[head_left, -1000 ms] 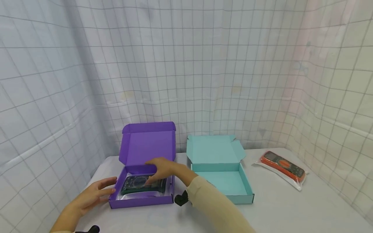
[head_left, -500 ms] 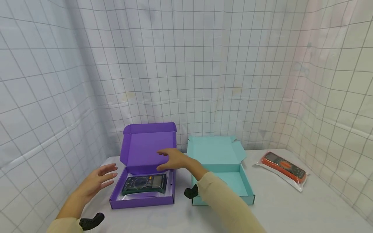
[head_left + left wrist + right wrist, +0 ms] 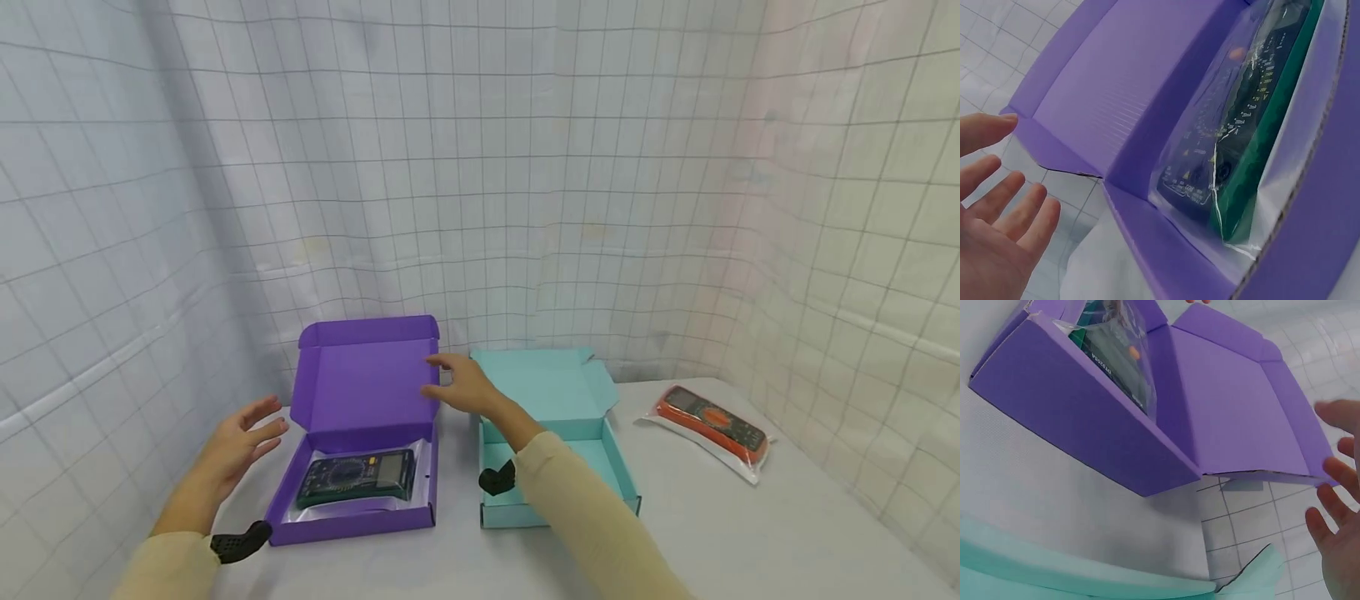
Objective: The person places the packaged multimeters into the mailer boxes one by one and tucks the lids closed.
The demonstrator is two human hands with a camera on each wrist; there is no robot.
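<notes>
A purple cardboard box (image 3: 352, 528) stands with its lid raised at the back. Inside it lies a green and black multimeter (image 3: 357, 477) in a clear plastic bag. My left hand (image 3: 234, 443) hovers just left of the box, fingers spread and apart from it, holding nothing. Near the right edge of the raised lid is my right hand (image 3: 467, 385), its fingers loosely extended and nothing in them. In the right wrist view the right-hand fingers (image 3: 1335, 469) are by the lid's side edge; whether they touch it I cannot tell.
To the right stands a light teal box (image 3: 540, 379) with its lid up, partly behind the right forearm. An orange multimeter (image 3: 711, 423) in a clear bag lies on the white table (image 3: 720, 525) at far right. Gridded white curtain (image 3: 480, 167) encloses the table.
My right hand has risen off the bagged multimeter and moved up and right toward the lid's edge. My left hand has come away from the box's left side and lifted. The view shifted slightly.
</notes>
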